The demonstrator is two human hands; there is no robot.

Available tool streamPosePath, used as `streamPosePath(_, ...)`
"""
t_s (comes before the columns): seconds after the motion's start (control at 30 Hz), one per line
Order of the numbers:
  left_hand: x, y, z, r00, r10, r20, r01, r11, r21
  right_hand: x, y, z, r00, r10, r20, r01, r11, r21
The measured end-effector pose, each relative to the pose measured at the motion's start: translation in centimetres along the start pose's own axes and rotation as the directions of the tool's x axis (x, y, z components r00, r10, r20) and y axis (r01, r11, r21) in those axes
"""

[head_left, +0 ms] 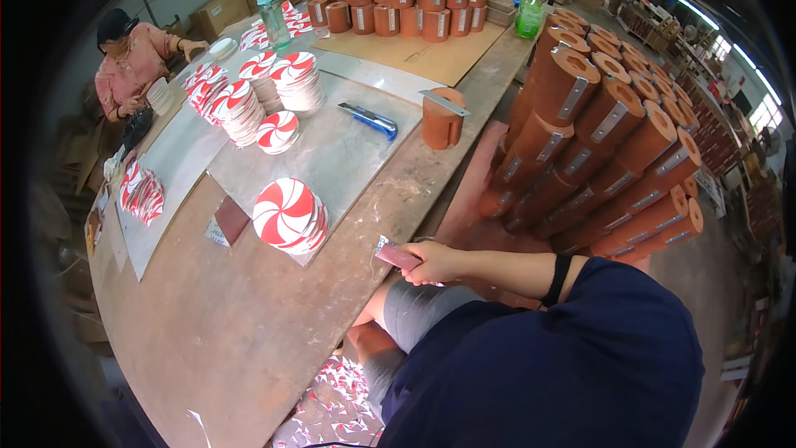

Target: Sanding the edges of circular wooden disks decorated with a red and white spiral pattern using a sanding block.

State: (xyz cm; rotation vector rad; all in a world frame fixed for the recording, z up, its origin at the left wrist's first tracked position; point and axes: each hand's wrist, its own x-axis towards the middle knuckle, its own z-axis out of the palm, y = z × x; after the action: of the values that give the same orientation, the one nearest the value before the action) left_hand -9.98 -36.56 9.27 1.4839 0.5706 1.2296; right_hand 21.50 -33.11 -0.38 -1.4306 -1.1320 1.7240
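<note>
My right hand (431, 264) is closed around a folded piece of reddish-brown sandpaper (398, 257), held just over the table's near edge. My left hand is not in view. Across the table from the sandpaper stands a stack of round red-and-white swirl discs (286, 214), slightly slanted. To its left lies another sandpaper piece (231, 221), partly folded so its pale printed back shows. A blue utility knife (370, 120) rests on the grey board (348, 168). Beyond it, a brown cylinder (441, 126) carries a flat metal strip (445, 102) on top.
More disc stacks (297, 83) stand farther back, near a clear bottle (272, 15). Brown cylinders (572, 83) are piled high to the right, by a green bottle (529, 15). A co-worker (133, 66) handles discs at the far left. Paper scraps (340, 394) litter the floor.
</note>
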Motion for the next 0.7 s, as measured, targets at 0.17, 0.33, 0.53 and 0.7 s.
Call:
streamPosePath(0.17,-0.5,0.3,-0.8,1.0,-0.003,-0.02,0.003,1.0,-0.001,0.8,1.1,0.4,0.999,-0.037,0.031,0.035,0.997,0.072)
streamPosePath(0.33,0.0,0.4,-0.8,1.0,-0.006,-0.03,0.006,1.0,0.002,0.5,-0.3,0.0,0.999,-0.023,0.026,0.02,0.993,0.116)
streamPosePath(0.53,0.2,0.5,-1.7,1.0,-0.012,-0.018,0.012,1.0,-0.015,0.7,-1.2,0.6,0.997,-0.07,0.014,0.068,0.989,0.132)
streamPosePath(0.7,0.9,0.7,-1.2,1.0,-0.006,-0.013,0.006,1.0,-0.022,1.1,-1.3,0.4,0.996,-0.084,0.035,0.08,0.99,0.121)
